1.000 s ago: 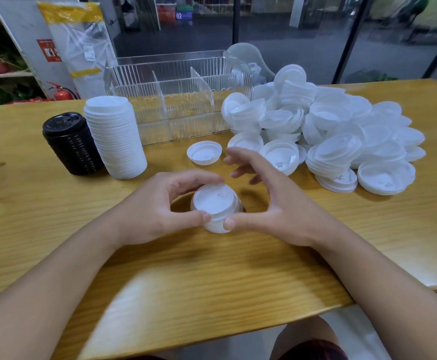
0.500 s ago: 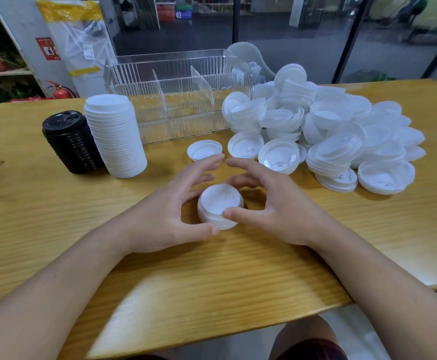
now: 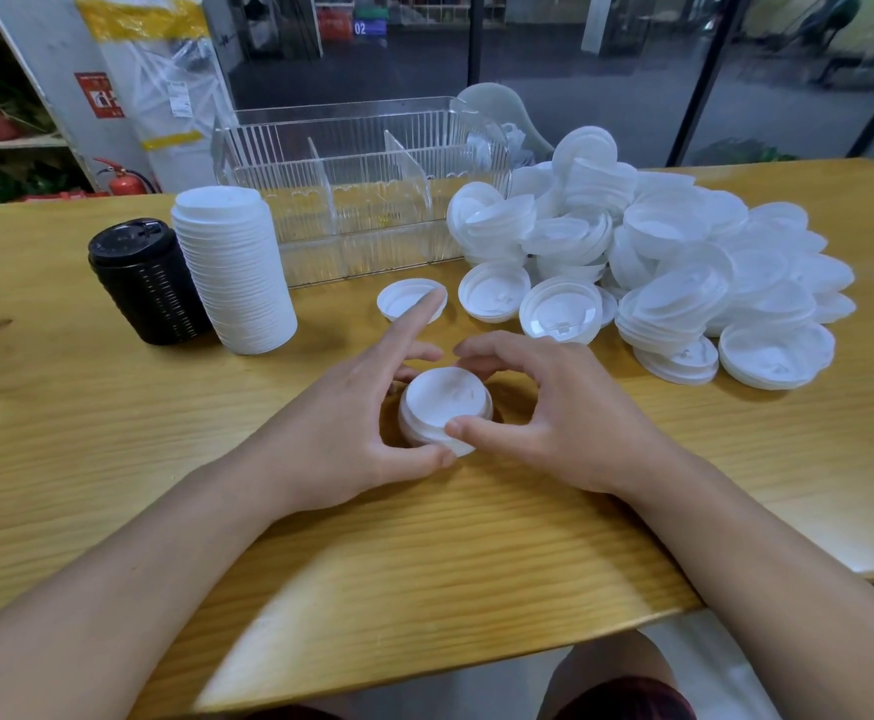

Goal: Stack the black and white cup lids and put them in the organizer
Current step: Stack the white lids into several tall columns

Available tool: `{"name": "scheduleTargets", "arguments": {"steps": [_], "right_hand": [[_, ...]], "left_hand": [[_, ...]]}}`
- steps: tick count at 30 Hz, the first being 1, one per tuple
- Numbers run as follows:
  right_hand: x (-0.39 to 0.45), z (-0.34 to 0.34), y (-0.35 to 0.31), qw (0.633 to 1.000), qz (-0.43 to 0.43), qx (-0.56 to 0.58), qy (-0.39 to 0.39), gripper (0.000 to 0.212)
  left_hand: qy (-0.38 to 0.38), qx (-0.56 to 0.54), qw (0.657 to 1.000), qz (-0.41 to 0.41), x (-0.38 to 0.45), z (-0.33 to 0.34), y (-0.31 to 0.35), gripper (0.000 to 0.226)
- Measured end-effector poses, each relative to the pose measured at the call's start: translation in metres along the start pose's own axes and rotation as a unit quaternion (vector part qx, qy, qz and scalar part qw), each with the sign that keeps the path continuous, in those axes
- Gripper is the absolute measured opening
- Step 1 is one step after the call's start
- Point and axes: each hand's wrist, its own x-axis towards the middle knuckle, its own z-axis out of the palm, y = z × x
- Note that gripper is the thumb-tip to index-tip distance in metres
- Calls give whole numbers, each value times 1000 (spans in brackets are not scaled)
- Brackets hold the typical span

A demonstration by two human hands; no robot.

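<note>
Thumbs and curled fingers of both hands ring a short stack of white lids (image 3: 445,410) standing on the wooden table (image 3: 113,433) straight in front of the person. The left hand (image 3: 352,423) presses its thumb against the near rim of that small stack and curls most of its fingers round the left side, while its index finger sticks out straight, away from the person, toward a single upturned white lid (image 3: 404,299) lying just beyond. The right hand (image 3: 544,413) pinches the stack from the other side, thumb on the near top edge, fingers arched over the far side. Since the small stack sits squarely between the two hands, neither is clearly nearer; the loose lid, though, lies forward and slightly left, on the left index finger's line, so that hand seems better placed to fetch it. Further right spreads the big heap of loose white lids (image 3: 684,272). To the left stand a tall stack of white lids (image 3: 232,267) and a black lid stack (image 3: 146,283), touching side by side. Behind them sits the clear divided organizer (image 3: 357,163), its long axis running left to right, with no lids visible in its compartments.
</note>
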Motion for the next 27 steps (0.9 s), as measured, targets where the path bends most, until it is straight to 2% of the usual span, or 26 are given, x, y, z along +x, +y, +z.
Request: {"name": "scheduleTargets", "arguments": {"steps": [16, 20, 23, 25, 27], "right_hand": [[0, 5, 3, 996, 1, -86, 15, 59], [1, 6, 3, 998, 2, -65, 3, 62], [1, 5, 2, 999, 1, -38, -15, 62], [1, 3, 2, 999, 12, -47, 24, 59], [2, 0, 6, 990, 25, -74, 117, 50]], "left_hand": [[18, 66, 998, -3, 3, 0, -6, 129], [7, 79, 997, -18, 2, 1, -14, 118], [-8, 76, 997, -10, 4, 2, -18, 94], [-1, 78, 997, -23, 5, 2, -20, 91], [10, 88, 996, -33, 6, 1, -21, 89]]}}
